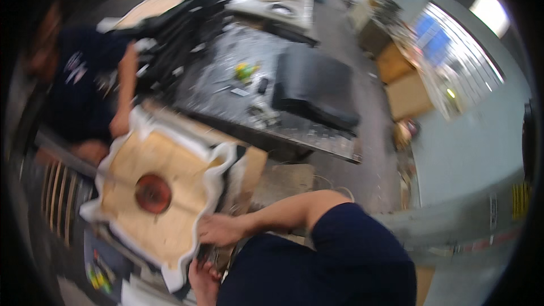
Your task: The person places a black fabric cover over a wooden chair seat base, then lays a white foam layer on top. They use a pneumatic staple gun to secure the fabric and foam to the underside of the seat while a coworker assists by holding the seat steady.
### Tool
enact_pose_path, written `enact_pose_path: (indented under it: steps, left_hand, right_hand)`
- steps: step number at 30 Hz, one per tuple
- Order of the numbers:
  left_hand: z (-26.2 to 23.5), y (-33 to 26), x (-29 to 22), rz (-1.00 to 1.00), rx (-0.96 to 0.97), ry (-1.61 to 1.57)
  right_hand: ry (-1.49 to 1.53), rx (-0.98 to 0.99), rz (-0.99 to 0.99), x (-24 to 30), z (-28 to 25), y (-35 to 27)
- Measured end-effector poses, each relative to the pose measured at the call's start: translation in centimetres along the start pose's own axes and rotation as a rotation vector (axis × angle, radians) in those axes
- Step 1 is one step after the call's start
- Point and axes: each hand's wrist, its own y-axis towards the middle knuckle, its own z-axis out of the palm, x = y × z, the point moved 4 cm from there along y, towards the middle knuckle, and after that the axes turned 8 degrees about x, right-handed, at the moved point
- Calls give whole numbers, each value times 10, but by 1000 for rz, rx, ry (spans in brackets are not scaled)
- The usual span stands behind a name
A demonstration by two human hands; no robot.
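Observation:
A square wooden panel (175, 153) with white wavy padding (212, 184) folded up round its edges lies in front of me, to the left. At its centre is a round red disc (153, 194), with a bar-like shape reaching it from the left. My right hand (220, 229) grips the padding at the panel's near right edge, fingers curled. Just below it, my left hand (204, 280) is closed beside the same edge. Blur and shadow hide what its fingers hold.
Across the panel a co-worker in a dark shirt (85, 79) has a hand (120, 124) at its far edge. Beyond stands a worktable (226, 59) with a black cushion (317, 82) and a yellow-green object (245, 71). Cardboard boxes (405, 93) line the right wall.

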Motion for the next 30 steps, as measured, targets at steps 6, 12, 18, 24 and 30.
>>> enact_pose_path:
  steps: [6,12,18,24,30]
  left_hand:
    - [22,8,-21,-26,-7,14]
    - [51,-2,-31,423,198,750]
    - [44,35,-37,-40,549,220]
    - [-3,29,-19,233,-6,280]
    - [41,15,-12,258,-123,76]
  right_hand:
    - [-25,-128,145,-4,27,9]
    - [34,-99,154,-6,33,11]
    - [11,-94,199,-7,21,18]
    - [125,-168,120,-3,14,16]
    - [-28,7,220,-26,-34,-27]
